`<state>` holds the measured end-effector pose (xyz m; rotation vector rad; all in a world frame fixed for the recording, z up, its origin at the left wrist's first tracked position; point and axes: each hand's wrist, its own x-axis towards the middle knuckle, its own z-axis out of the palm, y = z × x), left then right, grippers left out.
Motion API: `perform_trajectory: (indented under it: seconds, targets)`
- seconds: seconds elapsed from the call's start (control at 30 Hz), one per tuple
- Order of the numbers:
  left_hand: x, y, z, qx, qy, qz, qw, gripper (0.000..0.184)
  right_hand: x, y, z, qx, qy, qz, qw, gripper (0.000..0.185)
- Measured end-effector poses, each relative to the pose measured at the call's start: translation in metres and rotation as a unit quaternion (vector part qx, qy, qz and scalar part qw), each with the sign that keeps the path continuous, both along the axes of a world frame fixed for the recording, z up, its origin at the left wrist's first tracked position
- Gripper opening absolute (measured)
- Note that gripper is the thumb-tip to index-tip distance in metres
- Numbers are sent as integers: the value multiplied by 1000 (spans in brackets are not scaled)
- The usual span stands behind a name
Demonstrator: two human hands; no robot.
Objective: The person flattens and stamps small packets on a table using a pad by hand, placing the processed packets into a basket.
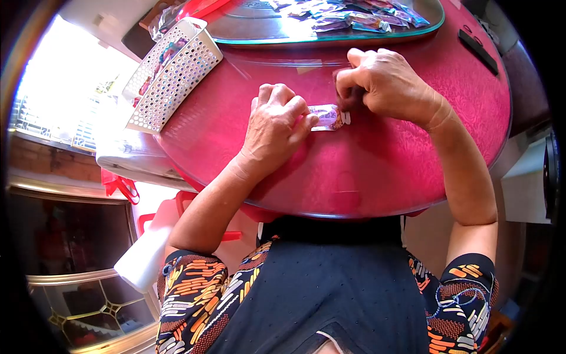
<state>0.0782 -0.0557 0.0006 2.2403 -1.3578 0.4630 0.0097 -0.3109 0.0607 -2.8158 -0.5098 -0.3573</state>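
A small purple printed packet [325, 118] lies flat on the glass-topped red table. My left hand [274, 121] is closed at the packet's left end, with thumb and fingertips pinching or pressing it there. Just right of the packet and above it, my right hand [392, 85] has curled, closed fingers. Its fingertips are smeared by motion and shadow, so what they hold, if anything, cannot be made out. A small pale tab shows at the packet's right end, near the right fingers.
A white perforated basket [177, 79] with colourful items stands tilted at the table's left edge. At the back, a glass-edged tray [247, 32] carries several shiny packets [365, 20]. A long dark object [477, 52] lies at the right. The table's rounded edge [336, 213] is close to my body.
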Motion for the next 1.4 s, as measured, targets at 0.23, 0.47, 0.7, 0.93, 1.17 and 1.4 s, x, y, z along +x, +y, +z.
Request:
perform_trajectory:
  seconds: [0.23, 0.47, 0.7, 0.93, 1.17, 1.4]
  targets:
    - [1, 0, -2, -3, 9, 13, 1000, 23, -5, 20, -5, 76, 62, 104, 990, 21]
    - [2, -1, -4, -22, 25, 13, 999, 24, -3, -3, 14, 31, 57, 22, 998, 18]
    - [2, -1, -3, -22, 22, 17, 999, 23, 1, 13, 0, 82, 95, 32, 992, 20]
    - [7, -2, -7, -56, 20, -1, 998, 25, 0, -9, 14, 21, 21, -32, 999, 4]
    - [5, -2, -6, 4, 13, -17, 1000, 29, -2, 12, 9, 75, 125, 54, 988, 19]
    - [4, -3, -11, -2, -43, -13, 999, 17, 11, -34, 16, 114, 171, -66, 976, 42]
